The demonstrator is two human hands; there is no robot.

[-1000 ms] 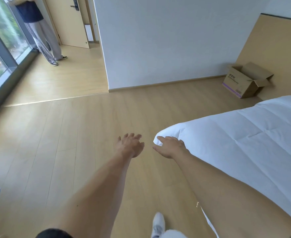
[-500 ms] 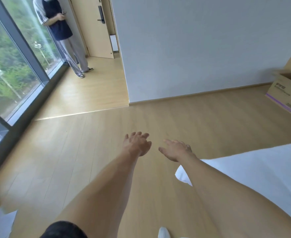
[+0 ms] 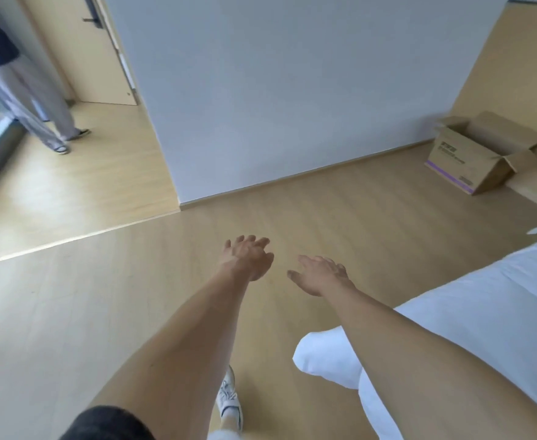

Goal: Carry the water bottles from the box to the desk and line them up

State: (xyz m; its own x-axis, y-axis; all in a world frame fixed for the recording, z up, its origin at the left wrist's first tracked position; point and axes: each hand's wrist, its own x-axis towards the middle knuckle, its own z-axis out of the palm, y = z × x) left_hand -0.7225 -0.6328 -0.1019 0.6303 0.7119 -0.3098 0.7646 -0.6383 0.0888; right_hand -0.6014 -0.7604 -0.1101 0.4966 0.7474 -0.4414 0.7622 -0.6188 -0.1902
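Left hand [image 3: 248,258] and right hand [image 3: 319,274] spread, empty, over floor; open box [image 3: 470,160] well beyond right hand, against wall.

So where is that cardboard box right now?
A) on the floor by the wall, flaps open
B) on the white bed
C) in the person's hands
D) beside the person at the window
A: the cardboard box sits on the wooden floor at the far right against the wall, flaps open, while the left hand and right hand are both held out in front, holding nothing.
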